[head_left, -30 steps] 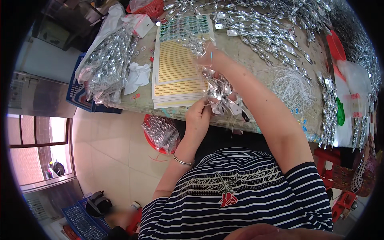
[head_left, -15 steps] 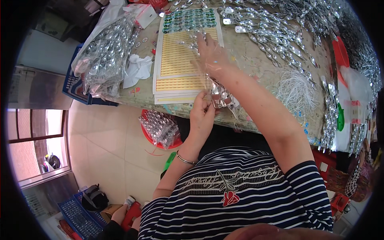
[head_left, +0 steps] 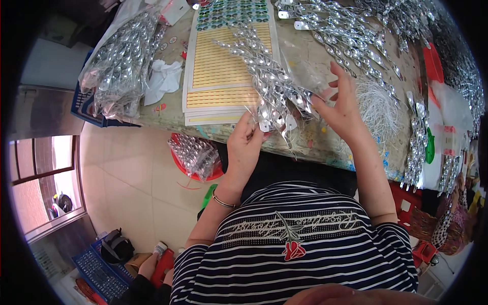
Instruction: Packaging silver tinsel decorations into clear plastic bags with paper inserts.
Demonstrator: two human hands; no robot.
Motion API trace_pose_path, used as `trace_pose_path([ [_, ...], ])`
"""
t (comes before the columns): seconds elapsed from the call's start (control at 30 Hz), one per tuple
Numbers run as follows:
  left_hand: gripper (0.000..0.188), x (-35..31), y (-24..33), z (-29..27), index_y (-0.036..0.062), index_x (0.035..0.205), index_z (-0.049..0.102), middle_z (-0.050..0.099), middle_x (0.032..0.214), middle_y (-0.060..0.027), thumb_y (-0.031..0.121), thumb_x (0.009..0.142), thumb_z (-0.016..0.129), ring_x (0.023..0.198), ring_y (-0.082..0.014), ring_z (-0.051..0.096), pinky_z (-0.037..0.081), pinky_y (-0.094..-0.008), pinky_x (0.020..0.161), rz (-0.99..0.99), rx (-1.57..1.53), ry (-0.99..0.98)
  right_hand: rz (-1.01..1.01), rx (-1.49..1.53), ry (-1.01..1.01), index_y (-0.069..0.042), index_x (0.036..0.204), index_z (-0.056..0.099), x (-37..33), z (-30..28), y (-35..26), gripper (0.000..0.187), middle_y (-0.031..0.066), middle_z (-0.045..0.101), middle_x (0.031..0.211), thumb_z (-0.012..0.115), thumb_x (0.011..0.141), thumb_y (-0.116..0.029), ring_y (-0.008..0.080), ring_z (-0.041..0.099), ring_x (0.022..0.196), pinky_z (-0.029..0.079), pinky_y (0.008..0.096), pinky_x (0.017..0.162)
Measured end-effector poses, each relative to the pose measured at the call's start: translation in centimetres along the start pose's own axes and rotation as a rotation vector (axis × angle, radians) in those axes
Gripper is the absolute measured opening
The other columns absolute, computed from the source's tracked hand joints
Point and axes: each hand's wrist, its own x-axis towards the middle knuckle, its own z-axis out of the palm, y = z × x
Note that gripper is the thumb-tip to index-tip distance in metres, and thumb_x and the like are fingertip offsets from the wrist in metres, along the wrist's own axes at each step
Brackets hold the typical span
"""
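Note:
A bundle of twisted silver foil strips (head_left: pixel 272 84) lies slantwise over the printed sheets, its flat tab ends toward the table's front edge. My left hand (head_left: pixel 245 142) is closed at those tab ends, fingers curled against them. To the right of the bundle, my right hand (head_left: pixel 341 109) is raised with fingers spread, its thumb close to the strips; whether it touches them I cannot tell. A clear plastic sheet or bag (head_left: pixel 305 63) shows between the bundle and the right fingers. Yellow and green printed sheets (head_left: pixel 216 66) lie stacked under the bundle's far end.
More silver strips (head_left: pixel 351 38) cover the table's far right. A tangle of white thread (head_left: pixel 378 109) sits right of my right hand. Bagged strips (head_left: pixel 124 63) and crumpled white tissue (head_left: pixel 163 81) are at left. Below the edge stands a red basin (head_left: pixel 190 170). Another person's leg (head_left: pixel 151 262) shows lower left.
My right hand has moved right and nearer, off the sheets, and its fingers have spread. The silver bundle now shows uncovered between my hands. The whole view has shifted slightly.

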Motion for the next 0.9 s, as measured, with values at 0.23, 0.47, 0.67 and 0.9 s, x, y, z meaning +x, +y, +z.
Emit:
trace_pose_path([
  [0.23, 0.043, -0.2, -0.5, -0.3, 0.0003, 0.138, 0.045, 0.067, 0.108, -0.0100, 0.000, 0.096, 0.050, 0.091, -0.0122, 0.066, 0.055, -0.0248, 0.075, 0.027, 0.058, -0.008, -0.162, -0.207, -0.088, 0.000, 0.139, 0.040, 1.0, 0.9, 4.3, 0.058, 0.0151, 0.054, 0.123, 0.063, 0.088, -0.014, 0.0240, 0.053, 0.104, 0.047, 0.0358, 0.086],
  [0.47, 0.027, -0.2, -0.6, -0.8, -0.0026, 0.123, 0.055, 0.068, 0.103, -0.0082, 0.005, 0.098, 0.050, 0.085, -0.0128, 0.067, 0.051, -0.0217, 0.071, -0.044, 0.094, -0.028, 0.298, 0.268, -0.301, 0.003, 0.129, 0.051, 2.1, 0.6, 4.3, 0.042, 0.0082, 0.063, 0.097, 0.061, 0.093, -0.016, 0.0116, 0.060, 0.069, 0.050, 0.0272, 0.063],
  [0.67, 0.017, -0.1, -0.4, -0.8, -0.0021, 0.111, 0.059, 0.068, 0.092, -0.0082, 0.006, 0.098, 0.051, 0.077, -0.0120, 0.067, 0.054, -0.0241, 0.066, -0.050, 0.094, -0.008, 0.492, 0.474, -0.360, 0.000, 0.115, 0.059, 2.4, 0.3, 3.0, 0.029, 0.0025, 0.063, 0.081, 0.063, 0.093, -0.017, 0.0090, 0.059, 0.066, 0.047, 0.0240, 0.061],
  [0.9, 0.020, 0.0, 0.7, -1.7, 0.0000, 0.108, 0.059, 0.068, 0.086, -0.0062, 0.015, 0.100, 0.049, 0.070, -0.0093, 0.064, 0.049, -0.0208, 0.061, -0.068, 0.169, 0.009, 0.510, 0.553, -0.453, -0.006, 0.091, 0.064, 3.5, -0.5, 0.6, 0.016, -0.0013, 0.062, 0.078, 0.064, 0.092, -0.021, 0.0069, 0.059, 0.066, 0.044, 0.0214, 0.061],
])
